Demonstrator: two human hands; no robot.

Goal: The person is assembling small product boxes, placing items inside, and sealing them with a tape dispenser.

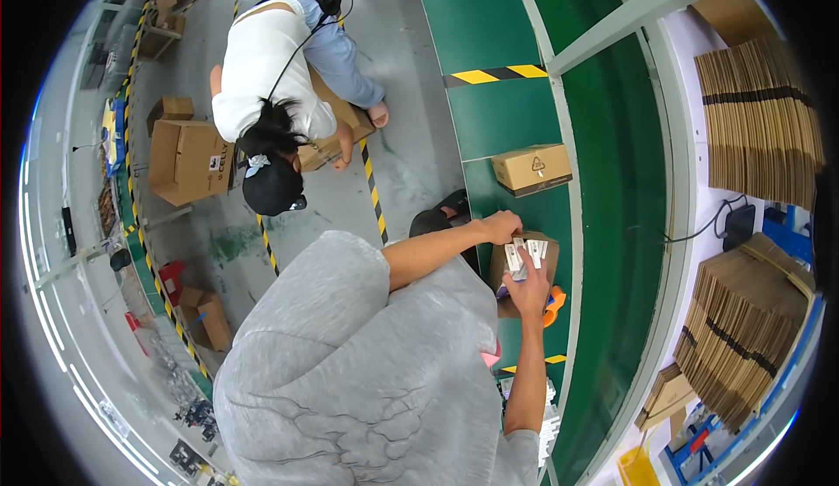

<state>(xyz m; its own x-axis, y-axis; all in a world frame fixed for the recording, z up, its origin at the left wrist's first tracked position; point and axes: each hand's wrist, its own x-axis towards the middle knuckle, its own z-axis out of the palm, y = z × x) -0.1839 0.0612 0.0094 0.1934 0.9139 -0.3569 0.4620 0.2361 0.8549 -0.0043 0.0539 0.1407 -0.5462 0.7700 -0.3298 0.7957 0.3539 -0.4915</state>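
Observation:
An open cardboard carton [495, 269] stands on the green bench in front of me, with several small white boxes [537, 248] upright inside. My left hand [502, 225] is closed at the carton's far left corner, its fingers curled over the rim. Reaching in from the near side, my right hand [528, 287] has thumb and fingers around the small white boxes; its fingertips are partly lost among them. An orange tape dispenser [553, 307] lies against the carton's right side, close to my right wrist.
A closed carton [531, 170] sits farther along the bench [489, 40]. Beside it runs a green conveyor belt [616, 154] behind a pale rail. Stacks of flat cardboard [760, 123] fill the right shelves. At left, another person [275, 66] bends over a carton near open boxes [188, 163].

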